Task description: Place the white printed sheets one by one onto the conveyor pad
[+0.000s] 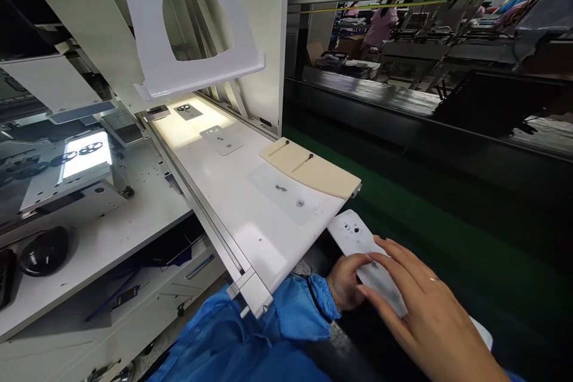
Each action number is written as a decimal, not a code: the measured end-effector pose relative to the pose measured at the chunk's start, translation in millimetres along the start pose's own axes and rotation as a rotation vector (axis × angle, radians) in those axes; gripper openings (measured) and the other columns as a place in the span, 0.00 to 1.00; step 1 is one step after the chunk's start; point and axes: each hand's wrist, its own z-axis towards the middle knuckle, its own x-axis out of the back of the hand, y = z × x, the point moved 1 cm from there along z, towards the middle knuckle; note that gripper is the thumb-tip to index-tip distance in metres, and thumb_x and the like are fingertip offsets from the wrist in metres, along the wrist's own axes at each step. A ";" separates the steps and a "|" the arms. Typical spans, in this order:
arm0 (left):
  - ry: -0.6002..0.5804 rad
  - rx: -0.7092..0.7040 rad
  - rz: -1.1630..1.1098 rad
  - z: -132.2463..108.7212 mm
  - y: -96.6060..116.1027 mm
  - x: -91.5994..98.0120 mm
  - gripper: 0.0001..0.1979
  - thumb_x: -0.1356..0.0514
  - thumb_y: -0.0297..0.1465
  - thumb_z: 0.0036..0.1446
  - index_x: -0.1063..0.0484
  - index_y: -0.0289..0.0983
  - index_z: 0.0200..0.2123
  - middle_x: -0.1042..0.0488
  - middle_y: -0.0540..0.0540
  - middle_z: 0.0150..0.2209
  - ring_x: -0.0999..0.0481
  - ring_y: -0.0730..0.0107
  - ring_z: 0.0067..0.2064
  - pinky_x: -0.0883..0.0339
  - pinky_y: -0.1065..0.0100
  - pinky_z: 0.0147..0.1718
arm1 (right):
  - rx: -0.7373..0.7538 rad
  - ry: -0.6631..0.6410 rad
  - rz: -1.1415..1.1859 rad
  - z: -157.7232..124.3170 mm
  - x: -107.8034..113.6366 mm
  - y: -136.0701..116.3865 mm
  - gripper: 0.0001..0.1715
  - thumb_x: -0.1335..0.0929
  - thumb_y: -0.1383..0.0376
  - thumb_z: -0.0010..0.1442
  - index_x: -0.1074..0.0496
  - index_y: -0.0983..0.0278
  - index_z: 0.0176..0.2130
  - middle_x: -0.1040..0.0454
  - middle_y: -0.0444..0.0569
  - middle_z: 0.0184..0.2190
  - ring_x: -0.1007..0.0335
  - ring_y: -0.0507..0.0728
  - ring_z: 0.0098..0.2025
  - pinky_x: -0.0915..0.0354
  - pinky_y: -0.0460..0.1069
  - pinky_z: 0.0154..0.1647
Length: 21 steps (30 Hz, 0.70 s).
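Both my hands hold a white flat plastic plate [353, 234] with small holes and dark marks, low at the right of the white machine table [250, 233]. My left hand [344, 280], in a blue sleeve, grips its near left edge with curled fingers. My right hand [421, 304] lies over the plate, fingers stretched flat on top of it. A similar translucent plate [286, 192] rests on the table's end, another plate [221, 139] further up, and a third plate [188, 110] sits under the lit area.
A beige pad [313, 170] with two slots lies at the table's right edge. A white hood [192, 24] with a window hangs above the lit zone. A green conveyor belt [447, 239] runs at right. A black mouse [42, 250] is at left. A person in pink [380, 24] stands far back.
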 end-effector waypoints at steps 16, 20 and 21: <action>-0.009 0.093 -0.229 1.0 -0.3 -11.8 0.34 0.32 0.26 0.32 0.30 0.36 0.49 0.27 0.43 0.46 0.32 0.52 0.54 0.46 0.54 0.56 | -0.260 -0.058 0.078 -45.1 -16.4 33.4 0.24 0.44 0.48 0.65 0.35 0.63 0.44 0.31 0.54 0.46 0.28 0.61 0.36 0.29 0.48 0.18; -0.151 0.156 -0.285 2.7 4.2 -5.2 0.36 0.33 0.24 0.32 0.30 0.38 0.51 0.30 0.42 0.52 0.37 0.50 0.59 0.49 0.54 0.57 | -0.388 -0.091 0.200 -53.5 -13.0 42.6 0.28 0.40 0.42 0.61 0.36 0.58 0.48 0.32 0.50 0.48 0.29 0.62 0.40 0.28 0.50 0.23; -0.180 0.169 -0.285 3.1 5.6 -3.9 0.36 0.33 0.24 0.32 0.30 0.38 0.51 0.31 0.41 0.54 0.39 0.48 0.60 0.50 0.52 0.58 | -0.415 -0.101 0.221 -55.8 -12.2 45.1 0.28 0.40 0.41 0.60 0.37 0.57 0.49 0.32 0.48 0.49 0.30 0.62 0.41 0.28 0.50 0.24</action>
